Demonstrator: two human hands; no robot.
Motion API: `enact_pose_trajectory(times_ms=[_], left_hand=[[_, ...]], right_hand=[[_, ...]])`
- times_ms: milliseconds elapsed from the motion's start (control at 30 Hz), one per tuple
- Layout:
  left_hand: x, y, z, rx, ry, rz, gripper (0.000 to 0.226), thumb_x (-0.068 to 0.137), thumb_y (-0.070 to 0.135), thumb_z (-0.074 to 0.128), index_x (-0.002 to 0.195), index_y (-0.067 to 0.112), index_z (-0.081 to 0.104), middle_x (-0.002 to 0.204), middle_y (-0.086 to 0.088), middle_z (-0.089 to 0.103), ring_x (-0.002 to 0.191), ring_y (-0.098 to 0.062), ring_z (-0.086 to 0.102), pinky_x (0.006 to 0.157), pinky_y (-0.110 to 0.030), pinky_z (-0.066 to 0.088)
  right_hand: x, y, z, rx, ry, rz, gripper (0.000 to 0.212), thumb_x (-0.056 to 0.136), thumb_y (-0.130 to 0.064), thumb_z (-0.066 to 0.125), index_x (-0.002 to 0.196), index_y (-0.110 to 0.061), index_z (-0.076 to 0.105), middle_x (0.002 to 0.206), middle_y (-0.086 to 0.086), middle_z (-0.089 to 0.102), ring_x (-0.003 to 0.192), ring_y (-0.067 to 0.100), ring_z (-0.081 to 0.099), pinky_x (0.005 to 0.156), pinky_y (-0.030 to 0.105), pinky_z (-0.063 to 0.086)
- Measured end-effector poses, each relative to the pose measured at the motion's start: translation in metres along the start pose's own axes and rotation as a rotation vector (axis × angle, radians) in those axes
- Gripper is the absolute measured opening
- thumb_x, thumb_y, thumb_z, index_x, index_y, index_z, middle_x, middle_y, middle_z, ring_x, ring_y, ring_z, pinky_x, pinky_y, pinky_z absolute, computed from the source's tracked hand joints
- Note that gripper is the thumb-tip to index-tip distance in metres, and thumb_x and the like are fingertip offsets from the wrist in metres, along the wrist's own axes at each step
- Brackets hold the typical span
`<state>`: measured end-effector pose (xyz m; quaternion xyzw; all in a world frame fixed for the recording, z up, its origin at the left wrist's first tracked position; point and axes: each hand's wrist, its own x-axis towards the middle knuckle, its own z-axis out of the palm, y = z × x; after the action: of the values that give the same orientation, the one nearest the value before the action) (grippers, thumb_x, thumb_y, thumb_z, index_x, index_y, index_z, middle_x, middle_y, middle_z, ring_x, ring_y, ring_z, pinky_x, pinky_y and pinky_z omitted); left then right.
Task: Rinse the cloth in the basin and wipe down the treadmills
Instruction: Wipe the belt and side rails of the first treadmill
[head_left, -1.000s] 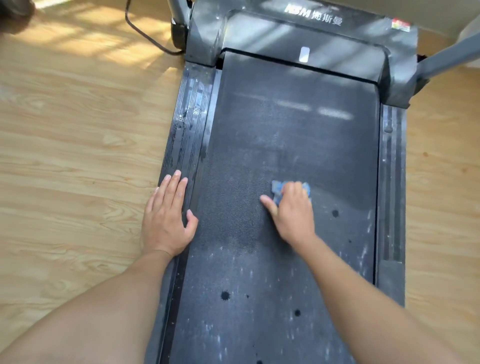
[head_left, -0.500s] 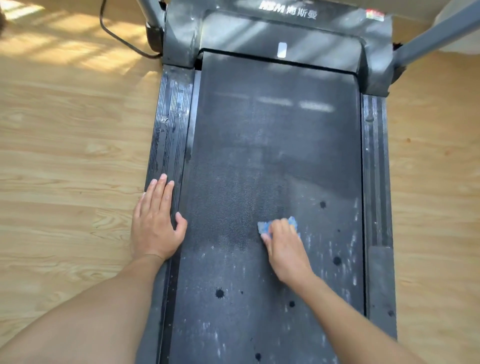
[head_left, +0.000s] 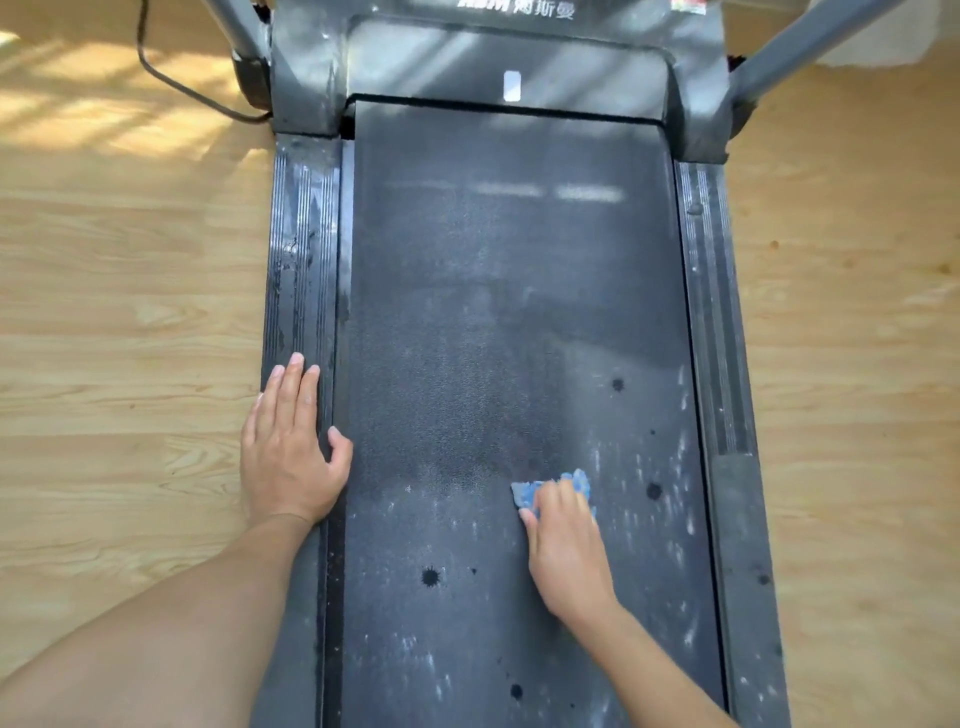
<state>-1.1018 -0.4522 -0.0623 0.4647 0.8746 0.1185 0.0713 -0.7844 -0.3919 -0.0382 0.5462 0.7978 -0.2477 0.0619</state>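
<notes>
While leaning over the near end of the treadmill (head_left: 748, 597), got both bare forearms coming in from the bottom edge, lol. Closest stretch of belt (head_left: 467, 649): pretty grubby, flecked with whitish streaks (head_left: 680, 467) and dotted with a few dark round splat marks (head_left: 430, 576). Right hand (head_left: 563, 551) down on the belt, a bit right of centre, fingers curled over a small blue cloth (head_left: 525, 496) and pressing it flat onto the surface. Only the cloth's far and left edges poking out past the fingertips, rest hidden under the hand. Left hand (head_left: 291, 457) planted palm-down on the left side rail (head_left: 301, 249), fingers straight and close together pointing away, thumb splayed out onto the belt's edge, gripping nothing. Past the hands, a darker, cleaner-looking patch up the middle of the belt, then some pale smears across the far part. Ribbed left rail wet-looking in spots further up, with dark blotches. Right side rail (head_left: 711, 312) ribbed as well, greyed over with dust. At the far end, a grey motor cover (head_left: 571, 62) with a small white label (head_left: 511, 85), white lettering cut off at the top edge, can't read it properly. Grey uprights (head_left: 795, 57) angling off from both corners. Way out at far left, a black cable (head_left: 171, 83) snaking across the wood floor (head_left: 119, 312) through patches of sunlight.
</notes>
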Motion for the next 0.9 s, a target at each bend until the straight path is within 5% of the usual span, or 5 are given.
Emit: enact_pose_trajectory(times_ms=[167, 367, 567, 700, 900], left_hand=[[0.0, 0.003, 0.0, -0.014, -0.008, -0.001, 0.076, 0.093, 0.032, 0.046, 0.165, 0.014, 0.033, 0.178, 0.002, 0.02, 0.165, -0.018, 0.015, 0.131, -0.046, 0.022], [-0.003, -0.001, 0.001, 0.007, 0.004, 0.004, 0.076, 0.093, 0.032, 0.047, 0.165, 0.015, 0.033, 0.178, 0.003, 0.02, 0.165, -0.017, 0.015, 0.131, -0.045, 0.022], [-0.003, 0.001, -0.002, 0.035, -0.023, -0.023, 0.073, 0.098, 0.04, 0.043, 0.165, 0.016, 0.03, 0.178, 0.003, 0.017, 0.165, -0.017, 0.011, 0.131, -0.05, 0.022], [-0.006, 0.009, -0.004, 0.025, -0.049, -0.033, 0.08, 0.1, 0.053, 0.037, 0.168, 0.013, 0.024, 0.18, 0.0, 0.01, 0.166, -0.017, 0.004, 0.133, -0.051, 0.015], [-0.003, 0.019, 0.001, 0.029, -0.01, -0.055, 0.086, 0.098, 0.061, 0.04, 0.167, 0.012, 0.025, 0.179, 0.0, 0.011, 0.166, -0.019, 0.006, 0.134, -0.047, 0.011]], right_hand=[[0.074, 0.007, -0.02, -0.032, 0.142, -0.016, 0.011, 0.106, -0.024, 0.045, 0.099, -0.015, 0.045, 0.105, 0.007, 0.047, 0.097, 0.034, 0.047, 0.08, 0.049, 0.044], [0.254, -0.014, -0.081, -0.165, 0.231, 0.007, 0.024, 0.108, -0.025, 0.041, 0.119, -0.005, 0.048, 0.126, 0.016, 0.05, 0.119, 0.038, 0.045, 0.08, 0.041, 0.031], [0.126, 0.015, -0.042, -0.052, 0.24, 0.032, 0.016, 0.107, -0.025, 0.044, 0.106, -0.01, 0.047, 0.11, 0.01, 0.049, 0.1, 0.035, 0.051, 0.074, 0.043, 0.037], [0.001, 0.039, -0.02, -0.031, 0.059, 0.024, 0.017, 0.108, -0.031, 0.04, 0.095, -0.021, 0.037, 0.098, -0.005, 0.033, 0.087, 0.026, 0.045, 0.072, 0.037, 0.032], [0.103, 0.045, -0.054, -0.06, 0.21, 0.018, 0.023, 0.108, -0.033, 0.037, 0.101, -0.013, 0.046, 0.104, 0.006, 0.044, 0.093, 0.031, 0.045, 0.075, 0.042, 0.038]])
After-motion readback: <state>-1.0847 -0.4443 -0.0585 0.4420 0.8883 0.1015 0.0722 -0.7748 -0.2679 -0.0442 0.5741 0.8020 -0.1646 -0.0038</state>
